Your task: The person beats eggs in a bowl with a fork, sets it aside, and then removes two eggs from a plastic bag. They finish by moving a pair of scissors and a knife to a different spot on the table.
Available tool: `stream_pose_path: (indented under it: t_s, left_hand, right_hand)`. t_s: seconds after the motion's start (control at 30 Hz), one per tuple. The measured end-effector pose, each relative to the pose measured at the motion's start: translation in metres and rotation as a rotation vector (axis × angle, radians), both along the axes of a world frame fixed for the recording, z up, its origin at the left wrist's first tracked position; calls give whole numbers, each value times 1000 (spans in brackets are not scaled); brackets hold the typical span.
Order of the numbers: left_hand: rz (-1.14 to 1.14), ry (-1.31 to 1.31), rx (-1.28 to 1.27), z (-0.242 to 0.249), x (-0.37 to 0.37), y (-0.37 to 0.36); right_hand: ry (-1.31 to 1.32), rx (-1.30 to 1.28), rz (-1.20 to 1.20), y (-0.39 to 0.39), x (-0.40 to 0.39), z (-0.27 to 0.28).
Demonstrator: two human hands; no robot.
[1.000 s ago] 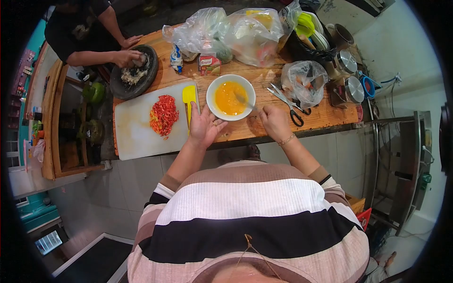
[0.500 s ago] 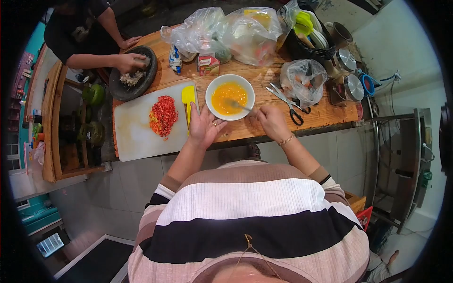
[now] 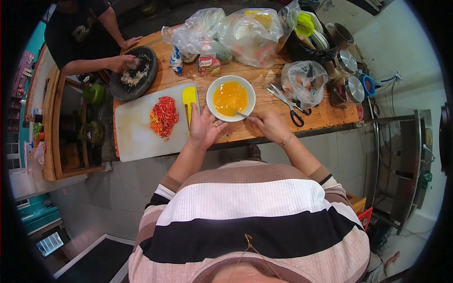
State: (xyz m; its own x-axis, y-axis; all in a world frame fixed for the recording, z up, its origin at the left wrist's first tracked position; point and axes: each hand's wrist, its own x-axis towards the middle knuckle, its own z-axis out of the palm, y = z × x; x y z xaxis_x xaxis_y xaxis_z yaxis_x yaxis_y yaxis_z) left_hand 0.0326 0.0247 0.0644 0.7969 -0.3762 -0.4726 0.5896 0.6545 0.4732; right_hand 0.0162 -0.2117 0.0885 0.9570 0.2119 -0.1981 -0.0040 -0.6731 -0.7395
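Note:
A white bowl [image 3: 210, 109] of beaten egg [image 3: 230, 96] stands on the wooden table near its front edge. My left hand [image 3: 204, 128] lies palm up against the bowl's lower left side, fingers spread, with a ring on one finger. My right hand [image 3: 270, 126] is closed around the handle of a metal utensil [image 3: 244, 115], whose head is hidden in the egg. Just left of my left hand, a yellow spatula [image 3: 189, 98] rests on the edge of a white cutting board [image 3: 130, 137]. Chopped red chillies [image 3: 164, 115] are heaped on that board.
Black-handled scissors [image 3: 288, 104] and a plastic bag of food [image 3: 306, 82] lie to the right. Behind the bowl are a red Royco box [image 3: 209, 65] and large plastic bags [image 3: 252, 40]. At the far left, another person's hand [image 3: 123, 62] works in a stone mortar [image 3: 150, 78].
My right hand has shifted slightly left and down with the utensil, whose head has moved toward the bowl's near side. The other person's hand has moved left in the mortar.

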Motion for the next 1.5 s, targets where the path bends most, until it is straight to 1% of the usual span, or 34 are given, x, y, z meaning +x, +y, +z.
stream_pose_path:
  t_s: [0.1,0.2,0.3,0.4,0.5,0.6,0.7,0.8,0.9,1.0,1.07,1.1,1.2,1.3,1.4,1.5]
  left_hand:
    - [1,2,9,3,0,0]
    - [-2,-3,20,5,0,-1]
    - [-7,-5,15,3,0,0]
    - [1,2,3,2,0,0]
    - [3,2,5,3,1,0]
    - [-3,-8,0,-1,1,1]
    - [1,6,19,3,1,0]
    - [-1,7,31,6,1,0]
    - [-6,4,24,4,1,0]
    - [-1,14,21,5,2,0]
    - [-2,10,33,6,1,0]
    - [-6,10,36,5,2,0]
    - [-10,17,41,4,2,0]
    - [0,30,41,5,2,-1]
    - [5,24,35,4,1,-1]
    - [6,16,26,4,2,-1]
  right_hand:
    - [-22,-65,-112,2,3,13]
    - [-48,-165,-281,0,8,4]
    - [43,-60,14,-1,3,6]
    - [-46,-55,-64,-1,5,2]
    - [-64,-172,-251,-1,10,-1]
    - [-70,-59,-38,3,1,13]
    - [-75,38,-59,2,6,-1]
    - [-7,-181,-256,1,13,5]
    - [114,-133,-12,3,7,29]
    - [66,-62,-14,3,6,12]
    - [-1,-127,-148,-2,11,-2]
    - [-36,-160,-216,-2,13,0]
    - [-35,-179,-97,-2,8,11]
    - [62,30,-3,-1,6,6]
    - [35,-74,-182,-5,13,4]
    - [-28,-234,-140,-5,11,6]
